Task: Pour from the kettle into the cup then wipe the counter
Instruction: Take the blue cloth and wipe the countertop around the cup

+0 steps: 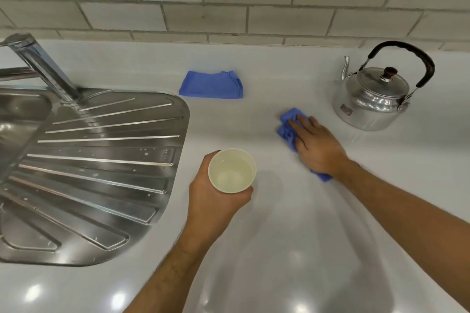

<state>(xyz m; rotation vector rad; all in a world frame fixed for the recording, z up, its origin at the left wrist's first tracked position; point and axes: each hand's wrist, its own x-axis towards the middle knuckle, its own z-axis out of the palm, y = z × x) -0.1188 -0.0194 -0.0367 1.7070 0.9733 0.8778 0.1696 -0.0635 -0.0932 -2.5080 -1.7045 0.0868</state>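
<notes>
A cream cup [232, 170] with clear water in it is held upright above the white counter [292, 236] by my left hand [213, 200], which wraps around its side. My right hand [316, 146] lies flat on a crumpled blue cloth [287, 125] and presses it onto the counter, just left of the kettle. The metal kettle [372, 97] stands upright at the back right, its lid on, its black handle raised and its spout pointing left.
A second blue cloth [211, 84], folded, lies near the back wall. A steel sink drainboard [96, 172] fills the left side, with a tap [43, 66] rising over it. A tiled wall [229, 0] closes off the back.
</notes>
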